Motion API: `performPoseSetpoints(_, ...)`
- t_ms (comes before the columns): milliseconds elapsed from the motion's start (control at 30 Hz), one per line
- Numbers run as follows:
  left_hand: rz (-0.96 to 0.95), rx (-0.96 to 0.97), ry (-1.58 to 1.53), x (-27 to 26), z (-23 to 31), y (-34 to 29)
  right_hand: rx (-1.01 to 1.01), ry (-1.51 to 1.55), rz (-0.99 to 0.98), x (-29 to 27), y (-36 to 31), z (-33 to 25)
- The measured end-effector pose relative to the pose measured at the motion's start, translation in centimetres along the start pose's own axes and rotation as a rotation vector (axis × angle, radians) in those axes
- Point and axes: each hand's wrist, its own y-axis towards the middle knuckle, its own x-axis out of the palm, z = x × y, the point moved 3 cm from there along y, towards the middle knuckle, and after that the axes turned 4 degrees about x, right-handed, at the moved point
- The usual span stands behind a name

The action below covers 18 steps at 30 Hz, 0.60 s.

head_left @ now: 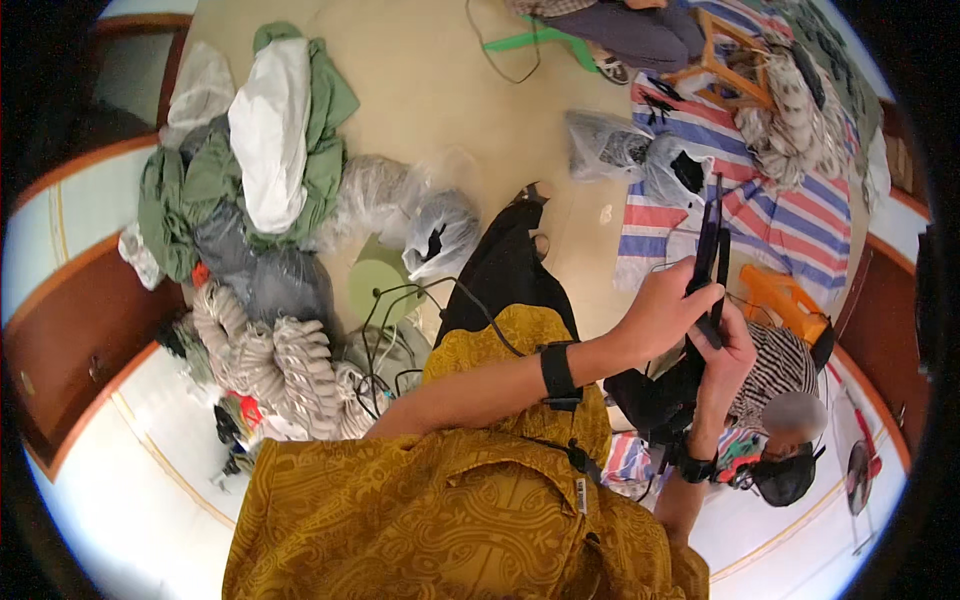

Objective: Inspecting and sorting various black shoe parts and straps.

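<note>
Pale floor [420, 60] spreads across the room, with a white bundle [270, 140] on green cloth [335, 100] at far left and light coiled bundles [305, 365] nearer you. Moving right, you have clear bags of dark contents [445, 230] beside a round green stool [372, 280], then your outstretched legs. Your left hand [655, 310] has its fingers and thumb closed around the long dark piece [709, 240], which sits off to your right, held up in front of the striped sheet [800, 235]. It looks like two narrow lengths side by side; you cannot tell its material. Its long axis runs away from you, leaning slightly right, with the thin tip pointing toward the sheet's far side. It should feel light and fairly stiff, since it stands out straight, and perhaps smooth; hold it by the thicker near end. Your right hand [730, 357] grips that end, just below the left. Farther right are an orange stool [785, 300] and a person in a striped top [785, 365].
</note>
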Motion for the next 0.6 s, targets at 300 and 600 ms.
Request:
performPoseSetpoints(300, 0.262, -0.125, -0.291, -3.4, -2.9, -4.8, -0.004, -0.038, -0.302, 4.2, -1.2, 0.3)
performPoseSetpoints(600, 0.274, -0.202, -0.339, -5.2, -2.2, -6.5, -0.016, 0.044, -0.343, 5.8, -2.1, 0.5)
